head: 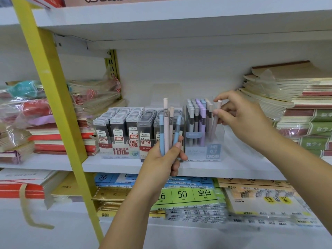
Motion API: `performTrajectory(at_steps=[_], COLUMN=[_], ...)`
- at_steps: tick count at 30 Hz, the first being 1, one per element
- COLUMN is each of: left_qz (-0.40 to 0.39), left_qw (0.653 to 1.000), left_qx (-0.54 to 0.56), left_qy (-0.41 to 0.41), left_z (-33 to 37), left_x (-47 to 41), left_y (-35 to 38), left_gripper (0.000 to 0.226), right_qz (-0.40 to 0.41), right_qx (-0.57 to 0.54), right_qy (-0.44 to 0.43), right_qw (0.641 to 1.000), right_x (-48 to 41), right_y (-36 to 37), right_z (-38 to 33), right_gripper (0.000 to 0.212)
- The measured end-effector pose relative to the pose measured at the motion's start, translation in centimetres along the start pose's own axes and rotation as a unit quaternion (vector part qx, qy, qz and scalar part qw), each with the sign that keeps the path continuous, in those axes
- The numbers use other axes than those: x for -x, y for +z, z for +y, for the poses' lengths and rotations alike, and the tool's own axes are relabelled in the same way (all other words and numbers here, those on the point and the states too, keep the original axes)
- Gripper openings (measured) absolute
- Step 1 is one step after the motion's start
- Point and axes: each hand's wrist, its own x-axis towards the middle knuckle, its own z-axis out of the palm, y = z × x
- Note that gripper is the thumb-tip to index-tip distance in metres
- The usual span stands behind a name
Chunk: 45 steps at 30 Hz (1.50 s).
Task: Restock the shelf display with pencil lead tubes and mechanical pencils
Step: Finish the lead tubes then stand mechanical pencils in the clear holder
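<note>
White shop shelf (125, 166), head view only: notebook stacks (287, 97) to the right, flat lead cases (122, 126) packed in rows on the left

Right hand (239, 112) pinches one pink lead tube (215, 119) by thumb and fingertips, tilted, lower end already inside the clear display box (203, 151) at its right side. Left hand (161, 159) has fingers curled round four spare tubes (166, 126), fanned upright in front of the lead cases

Suggest: bring the tube upright, seat it in the free right-hand gap, avoid nudging the neighbours

Tubes: slim round pastel plastic, matte-looking, dark band in the upper half. Box: thin transparent walls, likely flexes
</note>
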Motion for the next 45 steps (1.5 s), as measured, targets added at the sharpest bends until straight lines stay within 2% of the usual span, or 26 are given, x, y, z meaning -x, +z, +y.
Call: performTrajectory(at_steps=[5, 9, 14, 17, 19, 22, 25, 27, 30, 33, 36, 40, 45], left_qz=[-0.003, -0.009, -0.019, -0.031, -0.046, -0.068, -0.086, -0.096, -0.094, -0.048, -0.021, 0.002, -0.004], left_qw=[1.000, 1.000, 1.000, 1.000, 0.999, 0.998, 0.996, 0.995, 0.995, 0.999, 1.000, 1.000, 1.000], left_qx=[-0.003, -0.004, 0.002, 0.006, 0.007, 0.007, -0.003, -0.003, 0.005, -0.015, -0.012, -0.005, -0.005], left_qy=[-0.001, -0.005, 0.001, 0.003, 0.005, 0.007, 0.003, -0.002, -0.015, -0.007, -0.004, -0.016, -0.025], left_z=[0.0, 0.3, 0.6, 0.7, 0.7, 0.7, 0.8, 0.9, 1.0, 0.8, 0.4, 0.3, 0.1], left_x=[0.1, 0.1, 0.4, 0.4, 0.5, 0.6, 0.7, 0.8, 0.9, 0.7, 0.4, 0.1, -0.1], left_y=[0.1, 0.2, 0.5, 0.7, 0.8, 0.9, 0.9, 0.8, 0.8, 0.6, 0.4, 0.3, 0.5], left_gripper=[0.018, 0.015, 0.014, 0.013, 0.013, 0.016, 0.020, 0.027, 0.037, 0.017, 0.011, 0.011, 0.016], right_qz=[0.028, 0.060, 0.041, 0.111, 0.130, 0.019, -0.063, -0.045, 0.042, 0.143, 0.187, 0.156, 0.083], right_qx=[0.063, 0.139, 0.145, 0.107, 0.029, -0.146, -0.244, -0.280, -0.312, -0.291, -0.229, -0.081, 0.063], right_qy=[-0.016, -0.045, 0.005, -0.019, -0.038, 0.021, 0.063, 0.059, 0.048, 0.006, -0.072, -0.123, -0.091], right_qw=[0.997, 0.988, 0.989, 0.988, 0.990, 0.989, 0.966, 0.957, 0.948, 0.946, 0.953, 0.977, 0.990], right_x=[-0.3, -0.5, -0.2, 1.1, 2.3, 3.3, 3.4, 3.5, 3.4, 2.5, 1.6, 0.9, 0.5], right_y=[0.6, 1.2, 2.1, 2.2, 2.4, 2.8, 3.1, 3.1, 2.5, 0.4, -1.4, -1.8, -0.2], right_z=[0.4, 0.7, 1.1, 0.0, -1.2, -3.2, -3.8, -4.0, -3.8, -3.4, -3.2, -2.5, -1.0], right_gripper=[0.028, 0.023, 0.028, 0.024, 0.016, 0.023, 0.031, 0.025, 0.020, 0.020, 0.023, 0.020, 0.021])
